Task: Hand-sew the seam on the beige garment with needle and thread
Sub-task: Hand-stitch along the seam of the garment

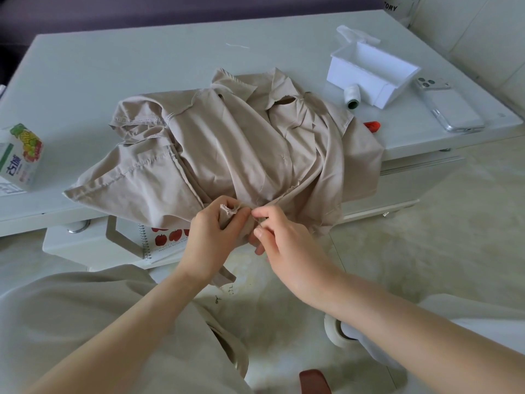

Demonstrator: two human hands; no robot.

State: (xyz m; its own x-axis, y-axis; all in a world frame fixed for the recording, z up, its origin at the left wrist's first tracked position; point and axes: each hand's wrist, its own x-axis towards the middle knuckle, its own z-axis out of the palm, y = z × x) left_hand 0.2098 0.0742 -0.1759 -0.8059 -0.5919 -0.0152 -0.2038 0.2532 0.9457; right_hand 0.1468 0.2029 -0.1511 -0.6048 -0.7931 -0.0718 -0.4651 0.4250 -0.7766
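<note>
Beige cotton, the beige garment (227, 143) lies heaped on the white tabletop (113, 66), and its near hem spills over the six o'clock edge down to the two hands. The left hand (211, 237) has its grip closed round a bunched fold of that hem, the frayed raw end sticking up between thumb and fingers. The right hand (284, 237) meets it from three o'clock, thumb and forefinger pinched tight on the cloth just beside the left thumb. The needle is too fine to make out here, so it may be inside that pinch, but I cannot tell. What the next stitch turns on is how the seam (287, 191) lies from this meeting point: its folded edge runs away from the pinch toward one or two o'clock, up onto the tabletop, with the rest of the cloth at twelve. So the long axis of the work leads off on the right hand's side, while the left hand anchors the near end. By my judgement, the right hand is the nearer one to work along that line, with the left feeding cloth to it. The spool of thread (353, 95) stands well apart at one o'clock, beyond the heap.
</note>
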